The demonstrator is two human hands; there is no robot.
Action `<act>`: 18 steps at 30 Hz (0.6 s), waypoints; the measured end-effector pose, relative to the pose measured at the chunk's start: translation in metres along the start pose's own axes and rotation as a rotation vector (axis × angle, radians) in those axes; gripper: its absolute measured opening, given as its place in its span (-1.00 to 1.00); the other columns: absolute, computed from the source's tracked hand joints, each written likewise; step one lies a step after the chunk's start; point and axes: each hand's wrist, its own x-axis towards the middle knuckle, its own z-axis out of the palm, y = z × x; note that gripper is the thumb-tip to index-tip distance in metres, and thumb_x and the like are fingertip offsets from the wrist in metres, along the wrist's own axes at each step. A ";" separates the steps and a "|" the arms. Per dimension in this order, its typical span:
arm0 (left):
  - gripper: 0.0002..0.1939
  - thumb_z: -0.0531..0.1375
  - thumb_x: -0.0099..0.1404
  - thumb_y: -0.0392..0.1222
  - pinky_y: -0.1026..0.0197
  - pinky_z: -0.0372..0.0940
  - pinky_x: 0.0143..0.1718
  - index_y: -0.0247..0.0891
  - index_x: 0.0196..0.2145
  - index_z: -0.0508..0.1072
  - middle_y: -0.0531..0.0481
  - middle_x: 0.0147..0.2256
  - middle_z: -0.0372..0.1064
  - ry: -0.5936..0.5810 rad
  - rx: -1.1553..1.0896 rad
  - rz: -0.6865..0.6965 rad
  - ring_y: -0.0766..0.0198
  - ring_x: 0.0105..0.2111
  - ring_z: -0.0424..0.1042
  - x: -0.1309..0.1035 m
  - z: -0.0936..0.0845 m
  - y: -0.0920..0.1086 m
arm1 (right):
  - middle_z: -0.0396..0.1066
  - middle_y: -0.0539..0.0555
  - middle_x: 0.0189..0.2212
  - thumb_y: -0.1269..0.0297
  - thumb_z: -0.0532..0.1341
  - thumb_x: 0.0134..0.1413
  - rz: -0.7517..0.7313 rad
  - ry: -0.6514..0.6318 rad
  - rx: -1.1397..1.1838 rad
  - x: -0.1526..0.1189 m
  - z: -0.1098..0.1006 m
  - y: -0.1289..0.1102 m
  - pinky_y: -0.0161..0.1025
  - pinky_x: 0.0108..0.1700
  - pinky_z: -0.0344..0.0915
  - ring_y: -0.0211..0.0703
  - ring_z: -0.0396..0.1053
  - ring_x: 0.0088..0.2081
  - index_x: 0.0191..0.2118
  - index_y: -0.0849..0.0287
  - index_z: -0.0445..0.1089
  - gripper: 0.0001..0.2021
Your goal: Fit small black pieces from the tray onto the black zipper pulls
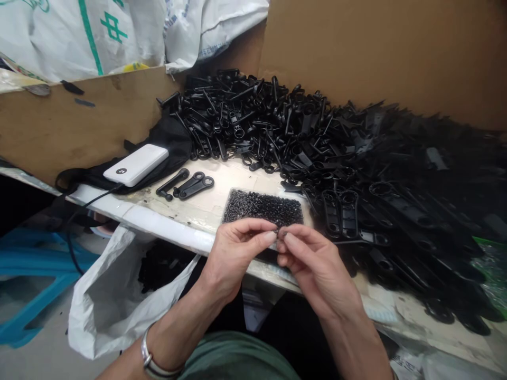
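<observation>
My left hand (233, 248) and my right hand (312, 258) meet at the fingertips over the table's front edge. Each is closed in a pinch, thumb against forefinger; whatever small piece sits between them is too tiny to make out. Just behind my fingers lies a shallow clear tray (228, 207) holding a mass of small dark pieces (269, 206). To its left, a few black plastic arms (194, 184) with ringed ends rest on the table.
A large heap of black plastic parts (277, 121) fills the back and right. A white power bank (137, 164) with a cable lies left on black cloth. An open white bag (99, 295) hangs below the edge, near a blue stool (35, 285). Cardboard walls (380, 58) stand behind.
</observation>
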 end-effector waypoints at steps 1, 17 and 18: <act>-0.90 0.36 0.08 -0.34 0.38 0.33 -0.25 -0.29 -0.37 0.59 0.04 -0.42 0.53 -0.001 0.000 0.001 0.40 -0.38 0.46 0.000 0.000 0.000 | 0.44 -0.02 -0.52 0.33 0.43 -0.16 0.018 -0.010 0.022 0.000 0.000 0.002 -0.45 -0.47 0.35 -0.35 0.37 -0.48 -0.35 0.18 0.51 -0.82; -0.91 0.39 0.04 -0.32 0.34 0.35 -0.31 -0.26 -0.42 0.60 0.03 -0.47 0.52 -0.007 -0.044 -0.016 0.37 -0.44 0.45 -0.004 0.000 -0.001 | 0.44 -0.03 -0.55 0.31 0.44 -0.19 -0.080 0.082 -0.037 -0.002 0.010 0.009 -0.41 -0.43 0.36 -0.37 0.34 -0.54 -0.39 0.17 0.53 -0.83; -0.91 0.39 0.04 -0.32 0.33 0.35 -0.32 -0.26 -0.42 0.60 0.04 -0.49 0.51 -0.005 -0.047 -0.013 0.38 -0.45 0.44 -0.004 0.000 -0.002 | 0.44 -0.03 -0.56 0.31 0.45 -0.20 -0.112 0.096 -0.063 -0.003 0.010 0.009 -0.41 -0.42 0.36 -0.37 0.35 -0.54 -0.39 0.18 0.53 -0.83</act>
